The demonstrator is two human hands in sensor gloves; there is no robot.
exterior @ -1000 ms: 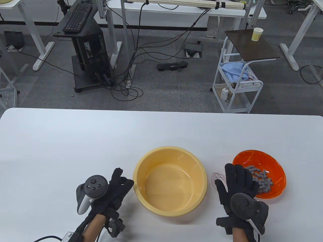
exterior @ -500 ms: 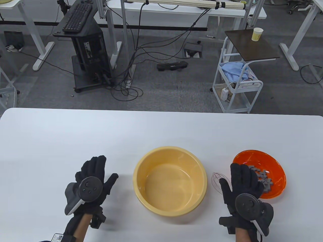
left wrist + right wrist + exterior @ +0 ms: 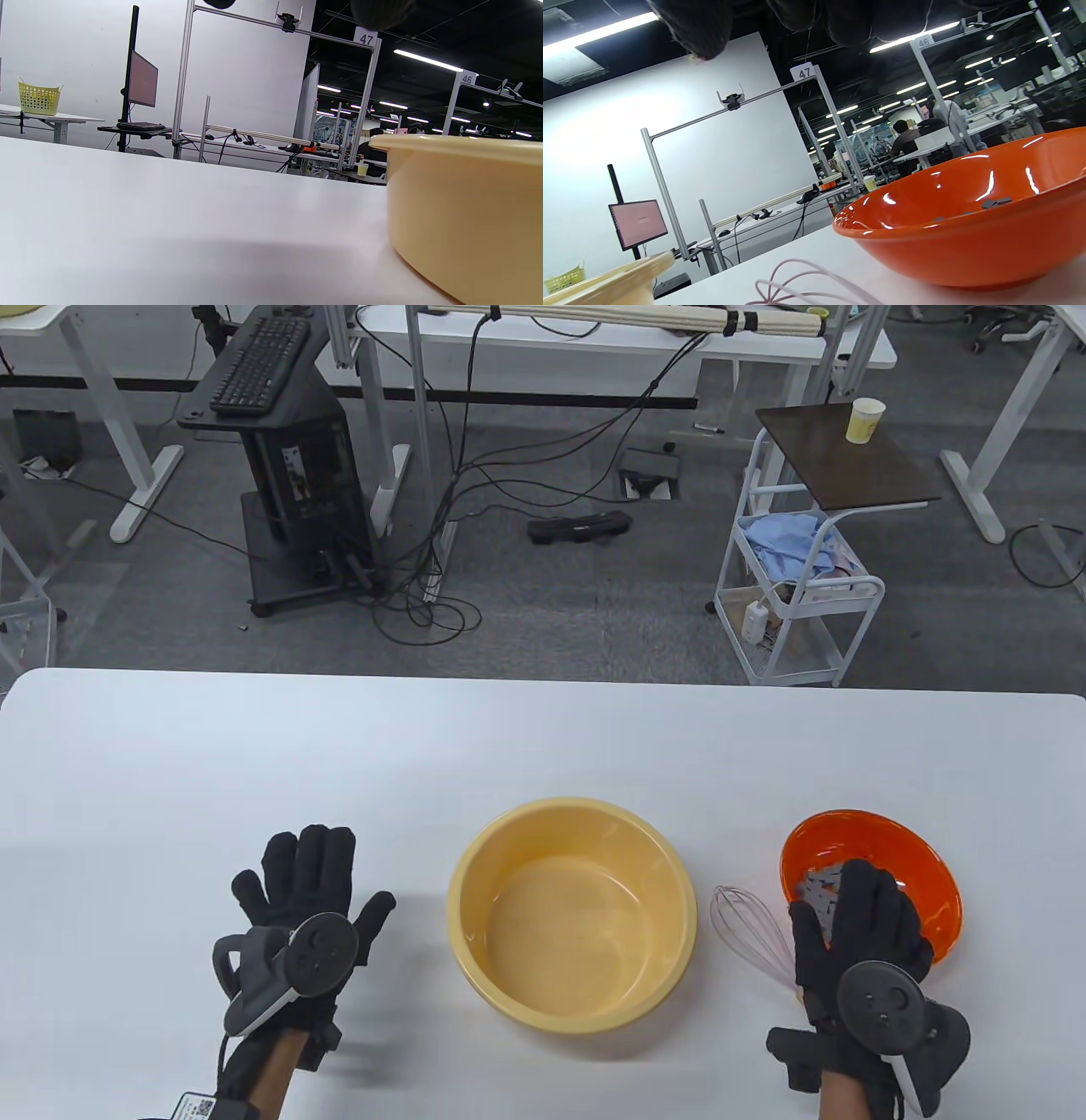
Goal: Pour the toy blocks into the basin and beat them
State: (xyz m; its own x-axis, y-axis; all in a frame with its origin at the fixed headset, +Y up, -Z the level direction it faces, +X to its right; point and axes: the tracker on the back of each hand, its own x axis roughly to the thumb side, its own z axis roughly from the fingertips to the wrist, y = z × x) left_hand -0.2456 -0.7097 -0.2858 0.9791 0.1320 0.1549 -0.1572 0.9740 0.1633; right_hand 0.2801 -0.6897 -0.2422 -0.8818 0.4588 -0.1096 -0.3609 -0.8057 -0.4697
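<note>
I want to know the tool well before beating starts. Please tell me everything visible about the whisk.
The whisk is a balloon type of thin, pale pinkish wire loops. It lies flat on the white table between the yellow basin and the orange bowl, loops pointing away from the person. The right hand covers its handle end, so the handle cannot be seen.

Bright, even overhead strip lighting, soft shadows, glare on the orange bowl [image 3: 967, 228], sharp focus.
</note>
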